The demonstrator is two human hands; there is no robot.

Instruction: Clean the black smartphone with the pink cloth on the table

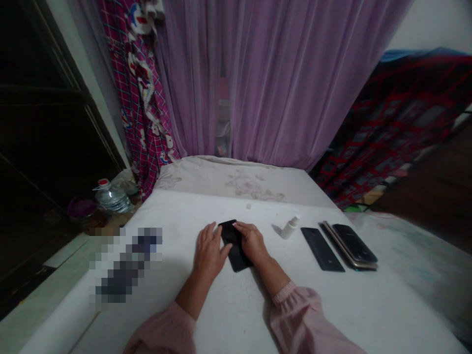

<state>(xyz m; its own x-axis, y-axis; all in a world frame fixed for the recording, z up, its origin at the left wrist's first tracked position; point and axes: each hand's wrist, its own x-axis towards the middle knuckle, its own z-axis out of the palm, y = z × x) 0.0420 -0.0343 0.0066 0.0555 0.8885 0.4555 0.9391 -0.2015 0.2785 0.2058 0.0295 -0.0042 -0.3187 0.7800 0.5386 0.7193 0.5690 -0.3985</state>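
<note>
At the bottom of the frame, gathered pink fabric sleeves (306, 319) lead up to the two bare hands at the centre, over a smooth white cloth-covered surface (228, 314). Between the hands lies a flat, black, rectangular phone-like slab (238, 259) with a dark, smooth face and crisp edges, tilted slightly in the frame. The left hand (209, 248) is spread along the slab's left edge, fingers outstretched and thumb at the face, clamped on nothing. The right hand (253, 242) curls over the right edge with a fingertip near the top; whether it grips the slab or merely rests there cannot be told. Good handling here calls for keeping the slab flat, bracing its edge with the left hand and pressing lightly and evenly with the right, since so slick a piece probably slides easily on cloth. Right of centre, a small white cylindrical bottle with a narrow top (289, 229) stands near a thin, dark, matte-looking rectangular panel (322, 250) and a stack of dark, rounded-cornered slabs (356, 243). Farther up, a pale floral-print cloth (245, 184) covers the surface's far end, and purple pleated fabric curtains (273, 83) hang beyond it.
</note>
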